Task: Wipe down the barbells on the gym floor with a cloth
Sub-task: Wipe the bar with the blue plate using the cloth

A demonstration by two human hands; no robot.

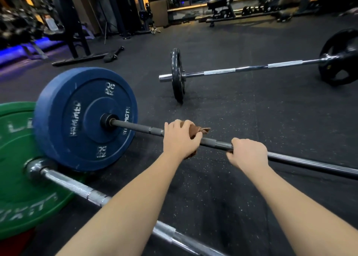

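While the black speckled rubber gym floor [242, 104] fills most of the view, three barbells lie on it. Big green bumper plate [17, 158] at far left, cut off by the frame edge, lettering only partly readable. Round blue bumper plate [77, 139] marked 20 KG just beside it, standing upright on the dark steel barbell [135, 126]. That bar runs from the blue plate to the right edge and is cut off there, so its other end is out of view. Far barbell [251, 68] with two black iron plates lies well apart, further back; its right plate is clipped by the frame. Chrome barbell [77, 188] is nearest, sleeve touching the green plate, passing behind the left forearm and running off the bottom.

Left hand [180, 139] curled over the dark steel barbell near the blue plate, gripping a brown cloth [197, 130] wrapped on the bar. Cloth is mostly hidden under the palm, with one corner sticking out on the far side. Right hand [248, 153] closed round the bare bar just beside the left, fingertips hidden underneath. Background racks and bench are blurred and dim.
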